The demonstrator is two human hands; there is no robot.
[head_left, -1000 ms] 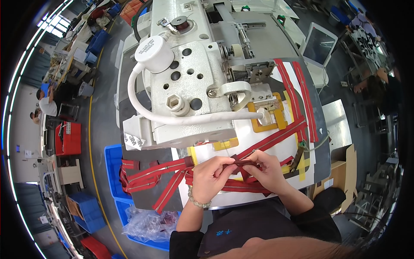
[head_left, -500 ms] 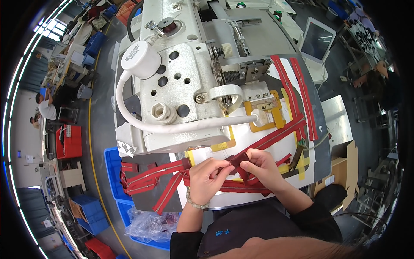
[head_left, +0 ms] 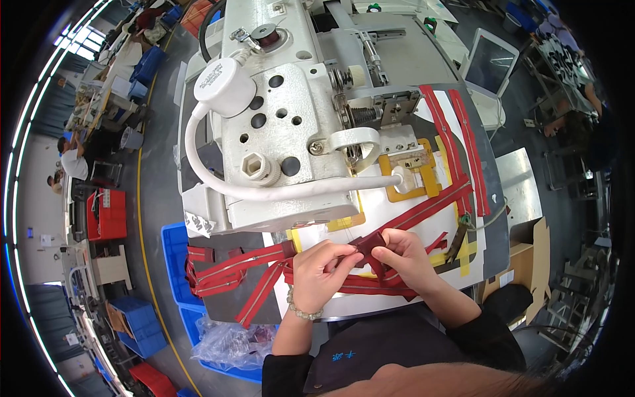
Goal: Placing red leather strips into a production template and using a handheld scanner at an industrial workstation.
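Both hands meet in front of the white sewing machine point(head_left: 264, 152), holding the dark red end tab of a red zipper strip point(head_left: 423, 210). My left hand point(head_left: 321, 272) pinches the tab's left side between thumb and fingertips. On its right side, my right hand point(head_left: 405, 259) grips the tab with the thumb on top. From the tab the strip runs up to the right across the white work surface. More red zipper strips point(head_left: 231, 268) lie to the left, and another passes beneath my hands. The exact fold at the fingertips is too small to make out.
A yellow clamp frame point(head_left: 413, 178) sits under the machine's head. Two red zipper strips point(head_left: 471, 152) lie along the right side. At lower left, a blue bin point(head_left: 175, 264) stands beside clear plastic bags point(head_left: 231, 343). A cardboard box point(head_left: 529, 264) is at the right.
The view has shifted slightly, so the machine appears a little further right. Both hands keep their hold on the zipper tab, with almost no visible movement.
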